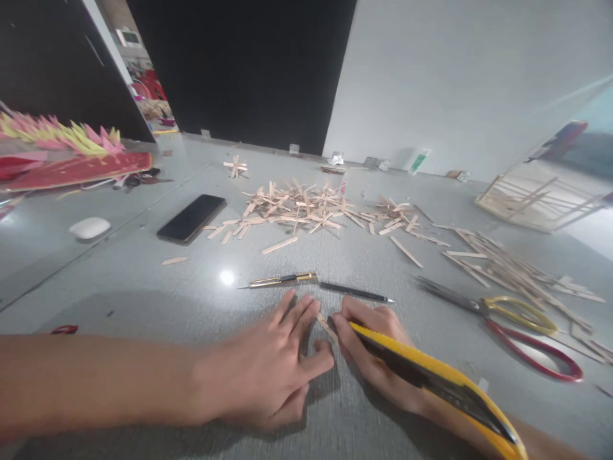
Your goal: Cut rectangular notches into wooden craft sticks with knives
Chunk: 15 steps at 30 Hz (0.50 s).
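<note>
Right hand (376,374) curls around a slanted yellow cutter (433,377).

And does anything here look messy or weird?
Yes. In the middle, flat pale wooden sticks lie in a jumbled heap, pointing every way. The metal scissors on the right look mismatched: one handle yellow, one red.

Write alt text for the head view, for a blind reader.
The right hand holds a yellow utility knife near a small wooden stick, which the left hand touches on a grey surface. Beyond lie scattered sticks and a phone; scissors lie to the right.
</note>
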{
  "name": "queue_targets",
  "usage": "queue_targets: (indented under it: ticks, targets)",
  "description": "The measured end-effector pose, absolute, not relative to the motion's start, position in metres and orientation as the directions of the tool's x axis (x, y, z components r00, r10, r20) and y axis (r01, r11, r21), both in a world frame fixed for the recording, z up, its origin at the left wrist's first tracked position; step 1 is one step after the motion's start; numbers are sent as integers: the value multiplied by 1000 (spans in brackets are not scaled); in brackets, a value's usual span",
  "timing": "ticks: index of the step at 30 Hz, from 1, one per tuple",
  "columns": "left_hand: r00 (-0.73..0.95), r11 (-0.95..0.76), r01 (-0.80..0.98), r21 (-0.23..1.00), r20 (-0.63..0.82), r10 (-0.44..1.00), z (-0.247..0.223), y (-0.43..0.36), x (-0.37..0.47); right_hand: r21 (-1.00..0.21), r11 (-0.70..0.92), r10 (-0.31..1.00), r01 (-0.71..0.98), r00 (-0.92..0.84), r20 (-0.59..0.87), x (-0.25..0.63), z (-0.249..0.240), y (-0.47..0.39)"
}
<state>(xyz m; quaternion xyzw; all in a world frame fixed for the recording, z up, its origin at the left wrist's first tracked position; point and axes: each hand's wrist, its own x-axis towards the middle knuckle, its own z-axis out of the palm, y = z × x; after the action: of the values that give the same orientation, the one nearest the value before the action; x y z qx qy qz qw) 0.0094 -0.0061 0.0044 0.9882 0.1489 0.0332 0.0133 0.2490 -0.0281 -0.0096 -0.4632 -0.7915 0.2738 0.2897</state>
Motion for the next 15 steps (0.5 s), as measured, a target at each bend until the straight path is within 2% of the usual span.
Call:
queue_targets:
  ticks: [8,15]
  targets:
    - [952,-953,289,87,81,296,3,-6,8,-681,421,898,599,-384,216,251,-10,-29]
    - [958,-964,259,66,110,265,4,-4,6,-737,363,918,570,-355,178,248,-10,-33]
